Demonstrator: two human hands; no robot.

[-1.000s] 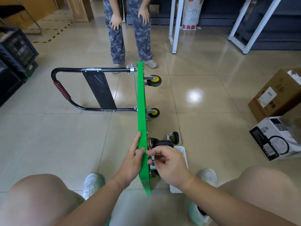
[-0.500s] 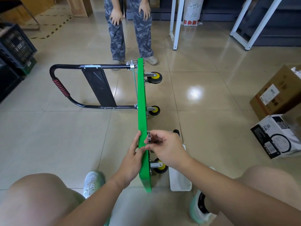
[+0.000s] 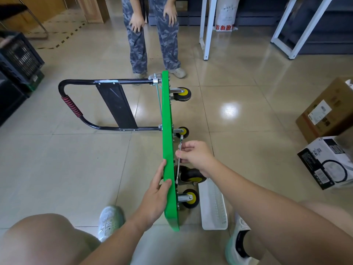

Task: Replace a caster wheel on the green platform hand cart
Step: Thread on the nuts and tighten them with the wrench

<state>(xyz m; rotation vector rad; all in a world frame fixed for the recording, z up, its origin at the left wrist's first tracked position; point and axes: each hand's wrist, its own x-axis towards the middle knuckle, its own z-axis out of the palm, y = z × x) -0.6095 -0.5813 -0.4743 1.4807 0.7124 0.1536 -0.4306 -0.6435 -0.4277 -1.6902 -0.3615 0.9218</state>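
The green platform cart [image 3: 167, 131] stands on its long edge on the tiled floor, its black handle [image 3: 76, 109] folded out to the left. Casters with yellow hubs stick out on its right side: a far one [image 3: 182, 94], a middle one [image 3: 183, 132], a near upper one [image 3: 192, 177] and a near lower one [image 3: 190, 198]. My left hand [image 3: 157, 185] grips the platform's near edge. My right hand [image 3: 194, 156] pinches a slim metal wrench [image 3: 179, 159] that runs along the underside down to the near upper caster's mount.
A white perforated tray [image 3: 213, 205] lies on the floor right of the cart. Cardboard boxes [image 3: 330, 111] and a black-and-white box [image 3: 324, 161] sit at the right. A person in camouflage trousers [image 3: 137, 44] stands beyond the cart. A black crate [image 3: 17, 58] stands far left.
My right hand has moved away from me along the underside and now holds the wrench lengthwise against the near caster mount. The left hand keeps its grip on the platform edge.
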